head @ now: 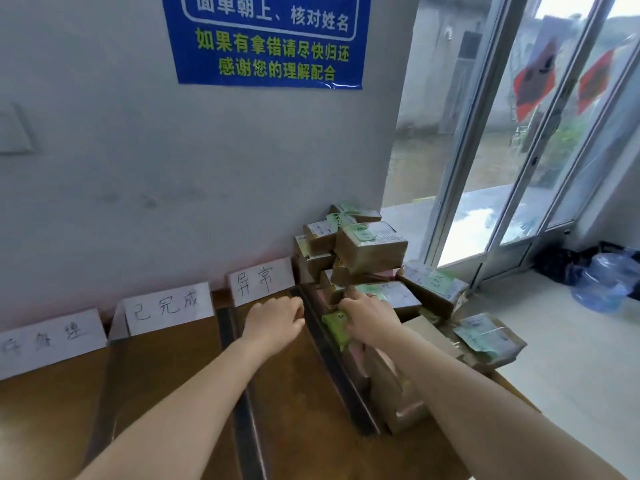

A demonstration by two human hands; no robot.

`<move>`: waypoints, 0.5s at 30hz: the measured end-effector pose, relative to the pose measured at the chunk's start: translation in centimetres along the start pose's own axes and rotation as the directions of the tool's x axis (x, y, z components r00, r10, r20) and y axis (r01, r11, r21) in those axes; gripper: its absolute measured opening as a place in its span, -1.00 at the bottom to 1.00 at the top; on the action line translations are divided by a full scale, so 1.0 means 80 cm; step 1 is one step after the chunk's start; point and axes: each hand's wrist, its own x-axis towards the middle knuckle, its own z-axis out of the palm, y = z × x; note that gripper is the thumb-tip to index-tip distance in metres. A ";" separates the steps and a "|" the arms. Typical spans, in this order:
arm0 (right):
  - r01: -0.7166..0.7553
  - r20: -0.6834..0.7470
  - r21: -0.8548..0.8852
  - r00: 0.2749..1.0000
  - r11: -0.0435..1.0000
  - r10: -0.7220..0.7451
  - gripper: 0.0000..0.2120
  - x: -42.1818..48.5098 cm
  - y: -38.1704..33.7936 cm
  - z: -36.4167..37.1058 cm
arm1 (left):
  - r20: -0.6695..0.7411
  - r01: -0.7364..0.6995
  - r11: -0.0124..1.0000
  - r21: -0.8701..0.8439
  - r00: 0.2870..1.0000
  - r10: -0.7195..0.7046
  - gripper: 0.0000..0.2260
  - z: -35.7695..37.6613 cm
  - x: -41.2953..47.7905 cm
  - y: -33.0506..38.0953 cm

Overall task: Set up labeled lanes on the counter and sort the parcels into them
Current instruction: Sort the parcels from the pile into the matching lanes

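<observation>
Lanes look set: 3 paper signs stand against the wall, left label (52, 337), middle label (166, 306) and right label (261, 280). A dark strip (242, 393) and a second strip (339, 368) divide the desk (166, 403).

All parcels (370, 251) are stacked at the desk's right end, beyond the second strip; none is in a lane.

Step in hand, by my reading: start of sorting, pick 1.

Observed: right hand (367, 318) reaches into the pile, over a green-labelled parcel (334, 327). Fingertips are hidden, so I cannot tell if the grip has closed.

Observed: left hand (273, 320) hovers between the 2 strips with fingers curled; I cannot tell whether it holds anything.

Next calls for: secure 1 parcel, read its label and set it in the matching lane without toppling the stack.
</observation>
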 end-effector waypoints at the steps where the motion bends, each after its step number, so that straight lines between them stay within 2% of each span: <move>1: 0.005 -0.012 -0.010 1.000 1.000 -0.006 -0.69 0.002 0.015 -0.005 | -0.010 -0.005 1.000 0.015 1.000 0.005 -0.85 -0.001 0.012 0.013; 7: 0.096 -0.056 -0.050 0.993 0.994 -0.099 -0.62 0.017 0.117 -0.040 | -0.061 -0.009 0.996 0.087 0.998 0.014 -0.83 0.003 0.078 0.082; 11: 0.124 -0.089 0.010 0.989 0.992 -0.122 -0.64 0.035 0.176 -0.055 | -0.105 0.032 0.998 0.059 0.994 -0.026 -0.82 0.004 0.106 0.106; 15: 0.102 -0.108 0.146 0.990 0.984 -0.087 -0.69 0.057 0.211 -0.073 | -0.081 0.087 0.996 0.022 0.993 -0.085 -0.71 -0.005 0.129 0.114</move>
